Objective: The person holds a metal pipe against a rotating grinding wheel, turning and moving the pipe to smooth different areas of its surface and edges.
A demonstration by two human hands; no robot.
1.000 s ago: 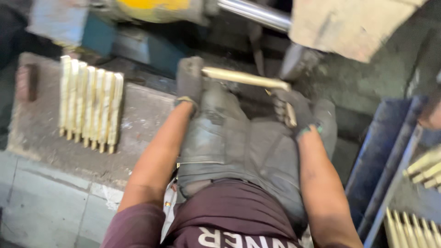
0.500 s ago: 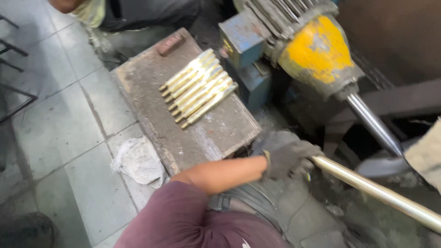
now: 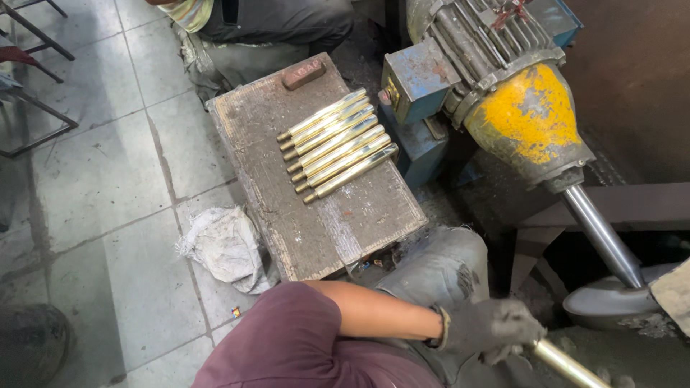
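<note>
The left hand [image 3: 489, 332], in a dark grey work glove, is still gripping the polished brass rod [image 3: 568, 365], now carried away from the seven finished brass rods [image 3: 334, 142] lying near the far edge of the worn wooden board [image 3: 316, 215]; the right hand is out of view.

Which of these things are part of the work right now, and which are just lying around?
In use:
left hand, gloved
brass rod in its grip
row of brass rods on the wooden block
motor with steel shaft

Lying about:
crumpled rag
small brick-like block
</note>
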